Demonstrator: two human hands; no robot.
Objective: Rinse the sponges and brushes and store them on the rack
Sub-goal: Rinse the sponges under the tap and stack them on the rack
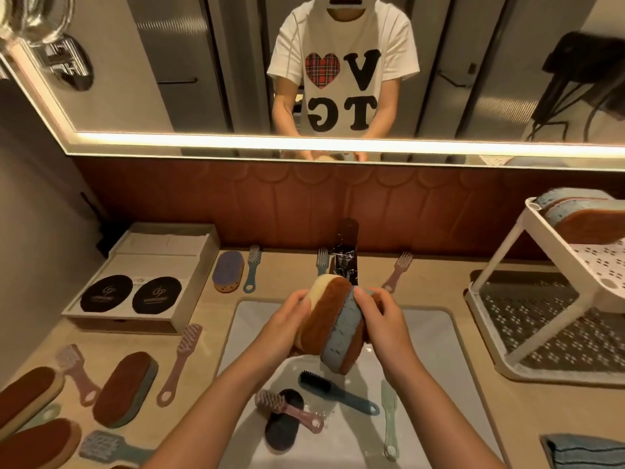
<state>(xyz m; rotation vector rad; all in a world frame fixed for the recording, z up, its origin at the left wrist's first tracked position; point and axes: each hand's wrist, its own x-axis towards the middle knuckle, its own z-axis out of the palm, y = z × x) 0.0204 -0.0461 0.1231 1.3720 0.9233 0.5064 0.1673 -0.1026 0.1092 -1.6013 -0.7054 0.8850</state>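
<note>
At the centre of the frame, over the white rectangular sink [426, 350], the left hand [289, 321] grips an oval cream-and-brown sponge [323, 316]. The right hand [384, 321] grips an oval blue-and-brown sponge [341, 336]. The two sponges are pressed flat against each other, just in front of the dark faucet [345, 255].

In the sink below them lie a dark blue handled brush [333, 391], a pink handled brush [287, 409] resting across a dark oval sponge [282, 426], and a pale green brush [389, 419].

At the right edge stands the white two-tier plastic rack [507, 265], with blue-and-brown sponges [575, 214] leaning on its upper tier. More brown-topped sponges [125, 389] and pink brushes [179, 363] lie on the beige table [209, 319] at lower left. A purple oval sponge [228, 275] lies further back.

An open white box [189, 299] at the left holds two black round labels [132, 296]; their writing is too small to read.

The mirror [135, 96] above reflects a white T-shirt [341, 45] with a plaid heart and the letters V, T and a reversed G.
</note>
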